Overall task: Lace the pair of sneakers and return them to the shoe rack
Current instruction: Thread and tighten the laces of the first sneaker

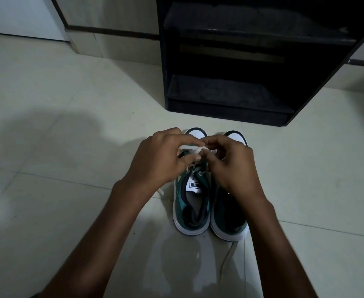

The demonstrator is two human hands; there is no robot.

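Two green sneakers with white soles stand side by side on the floor, toes toward the rack. Over the left sneaker point(190, 208) both hands meet. My left hand point(161, 160) and my right hand point(230, 166) each pinch the white lace point(195, 149) just above the upper eyelets. The right sneaker point(228, 222) is partly hidden under my right wrist. A loose white lace end point(226, 261) trails from it toward me on the floor. The black shoe rack point(230, 108) stands just beyond the toes, its shelves bare.
Pale floor tiles point(69, 201) spread all around the shoes. A wall with a dark skirting line point(112, 31) runs behind the rack on the left, and a white door point(15, 16) shows at the top left corner.
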